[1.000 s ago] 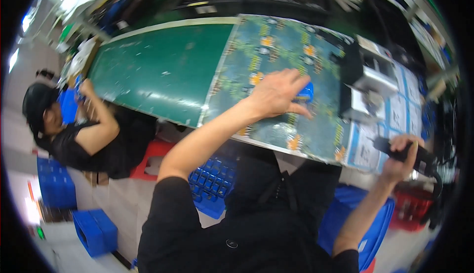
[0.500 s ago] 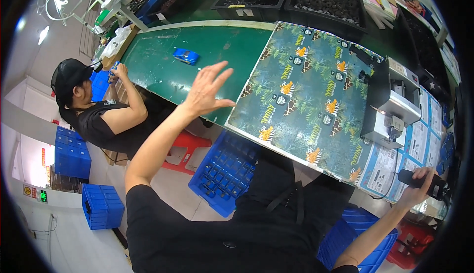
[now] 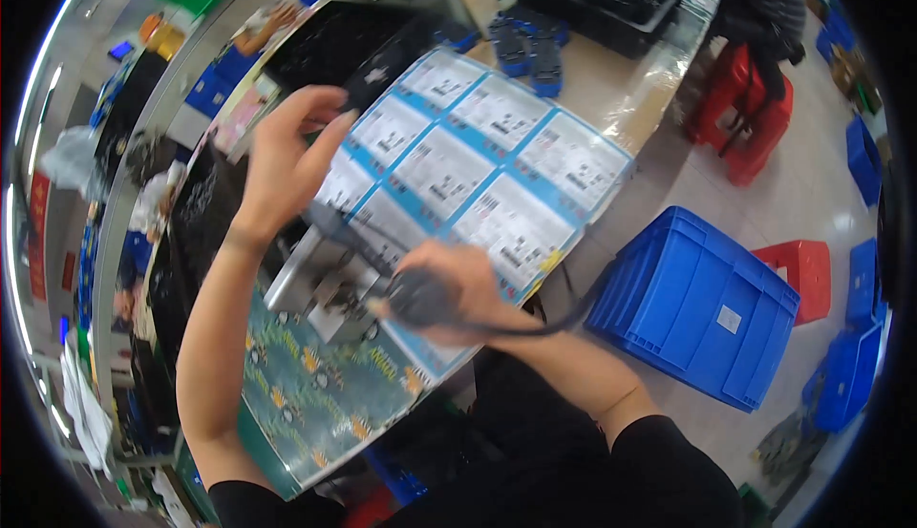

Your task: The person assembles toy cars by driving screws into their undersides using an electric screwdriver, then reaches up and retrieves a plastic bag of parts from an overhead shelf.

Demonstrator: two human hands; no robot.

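Black and corded, the handheld tool [image 3: 418, 301] lies just below the frame's centre, wrapped by the right hand [image 3: 466, 285], and is best gripped steadily, its cord [image 3: 535, 331] clear of the wrist, while the left hand [image 3: 291, 151], upper left, shows parted, empty fingers.
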